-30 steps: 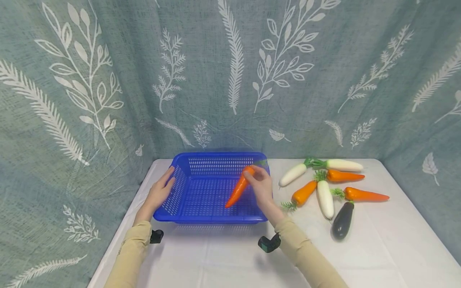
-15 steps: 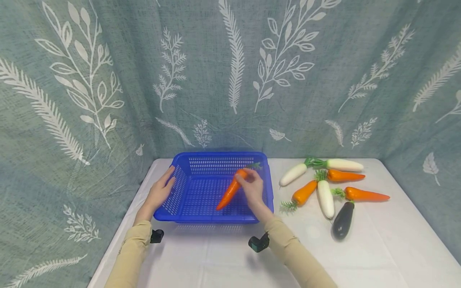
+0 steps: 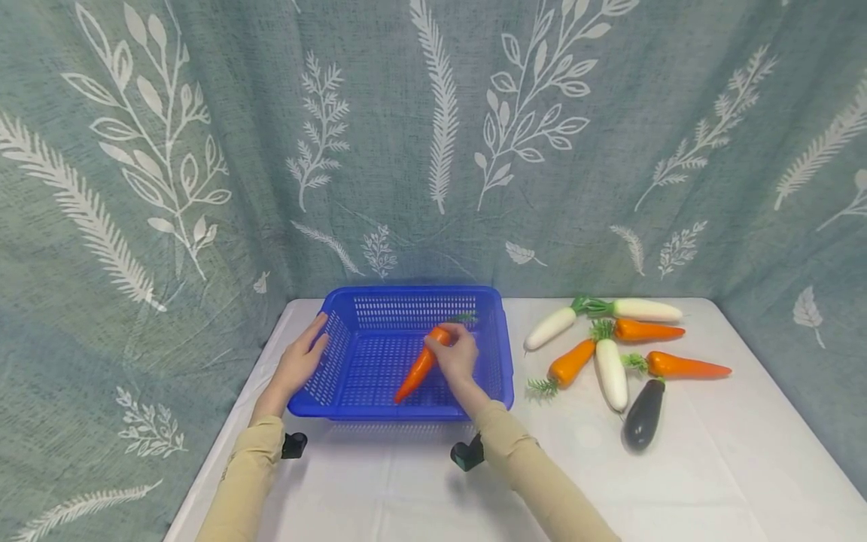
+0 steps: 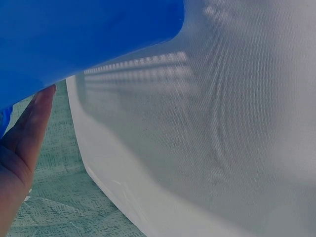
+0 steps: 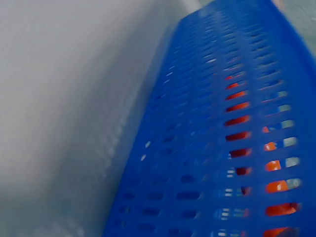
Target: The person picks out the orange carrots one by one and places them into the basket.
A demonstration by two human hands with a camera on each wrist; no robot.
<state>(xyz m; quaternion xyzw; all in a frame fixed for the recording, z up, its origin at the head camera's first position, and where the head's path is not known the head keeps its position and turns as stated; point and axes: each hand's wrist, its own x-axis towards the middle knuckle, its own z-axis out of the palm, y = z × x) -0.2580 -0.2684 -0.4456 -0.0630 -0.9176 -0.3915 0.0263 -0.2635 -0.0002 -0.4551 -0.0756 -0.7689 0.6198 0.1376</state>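
My right hand (image 3: 457, 354) pinches an orange carrot (image 3: 420, 372) near its leafy top, inside the blue plastic basket (image 3: 413, 412). The carrot slants, its tip toward the basket's front left. In the right wrist view, orange shows through the slots of the basket's wall (image 5: 197, 98), and the hand itself is hidden. At the basket's left side rests my left hand (image 3: 301, 361), fingers straight along the rim. From the left wrist view, the left hand (image 4: 24, 153) has its fingertips right at the underside of the blue rim (image 4: 98, 39).
On the white table (image 3: 711, 467), right of the basket, lie three carrots (image 3: 572, 363), three white radishes (image 3: 612, 375) and a dark eggplant (image 3: 644, 415). A green leaf-patterned curtain (image 3: 393, 150) hangs behind and along both sides.
My right hand has moved left and slightly toward the front with the carrot, from the basket's right side to nearer its middle. The left hand has stayed at the rim.
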